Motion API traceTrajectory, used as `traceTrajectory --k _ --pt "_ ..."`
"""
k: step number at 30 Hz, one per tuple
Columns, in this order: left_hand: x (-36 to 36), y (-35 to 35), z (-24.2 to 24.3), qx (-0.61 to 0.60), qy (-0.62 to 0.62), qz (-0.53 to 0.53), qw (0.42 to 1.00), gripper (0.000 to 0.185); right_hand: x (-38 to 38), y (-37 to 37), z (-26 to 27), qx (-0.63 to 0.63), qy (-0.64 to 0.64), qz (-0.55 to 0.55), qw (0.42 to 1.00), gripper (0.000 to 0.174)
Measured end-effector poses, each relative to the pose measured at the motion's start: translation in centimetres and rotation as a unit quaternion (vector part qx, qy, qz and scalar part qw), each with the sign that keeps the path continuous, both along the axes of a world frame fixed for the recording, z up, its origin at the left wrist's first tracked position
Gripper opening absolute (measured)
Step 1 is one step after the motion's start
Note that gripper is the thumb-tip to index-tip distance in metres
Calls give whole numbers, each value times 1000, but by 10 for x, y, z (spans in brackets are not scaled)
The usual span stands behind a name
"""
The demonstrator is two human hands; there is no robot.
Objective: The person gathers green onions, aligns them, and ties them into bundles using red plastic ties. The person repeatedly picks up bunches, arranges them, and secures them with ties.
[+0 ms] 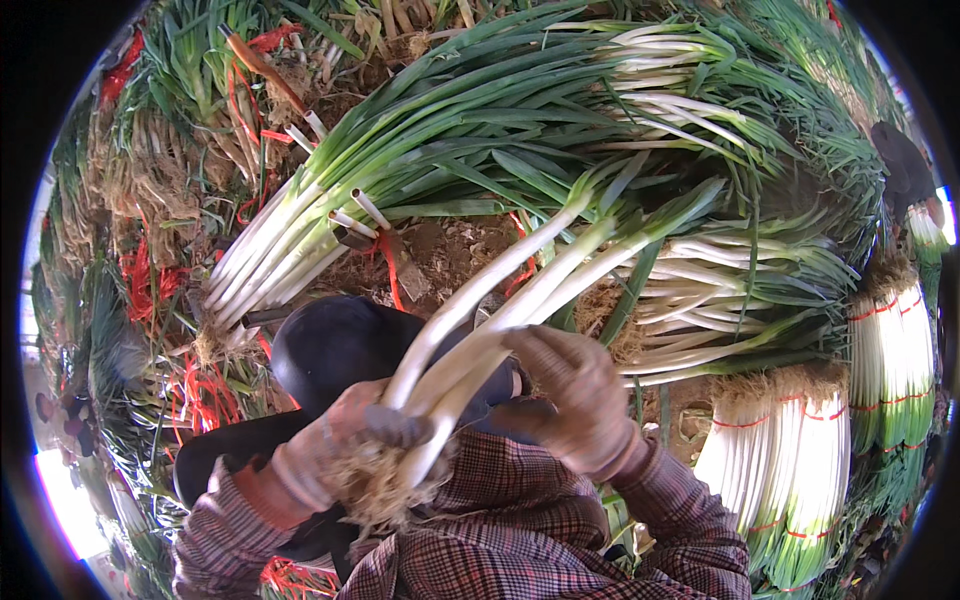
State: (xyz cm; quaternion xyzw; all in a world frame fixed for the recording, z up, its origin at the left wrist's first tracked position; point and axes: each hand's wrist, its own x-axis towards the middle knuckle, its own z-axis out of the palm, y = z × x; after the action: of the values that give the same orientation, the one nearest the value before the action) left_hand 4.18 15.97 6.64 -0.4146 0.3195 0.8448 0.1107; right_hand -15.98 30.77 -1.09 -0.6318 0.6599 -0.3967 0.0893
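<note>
Several green onions with thick white stalks (517,300) lie slantwise across my lap, their roots toward me and green leaves pointing up and right. Gloved, my left hand (360,435) grips them just above the shaggy roots (394,484). My right hand (566,397), also gloved and slightly blurred, is at the stalks' right side; its upper fingers overlap the outer stalk, while its thumb is spread from them. Beyond my knees, a large pile of green onions (277,232) rests between short upright pipe ends (371,208).
Loose green onions (690,307) lie at the right. Bundles tied with red bands (780,457) stand lower right. Red twine (202,397) is tangled at the left, near untrimmed onions (150,165). An orange-handled tool (262,67) rests at the upper left. Dirt (465,251) shows ahead.
</note>
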Motion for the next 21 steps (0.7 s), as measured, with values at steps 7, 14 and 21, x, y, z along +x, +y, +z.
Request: traceTrajectory --k 7,14,21 --pt "109 1 94 -113 -172 -62 977 68 112 -82 17 -214 171 120 954 48" --pt "227 49 141 -135 -255 89 953 53 174 -103 26 -295 188 146 925 48" --pt "280 61 130 -186 -244 36 951 60 117 -111 31 -75 265 321 906 56"
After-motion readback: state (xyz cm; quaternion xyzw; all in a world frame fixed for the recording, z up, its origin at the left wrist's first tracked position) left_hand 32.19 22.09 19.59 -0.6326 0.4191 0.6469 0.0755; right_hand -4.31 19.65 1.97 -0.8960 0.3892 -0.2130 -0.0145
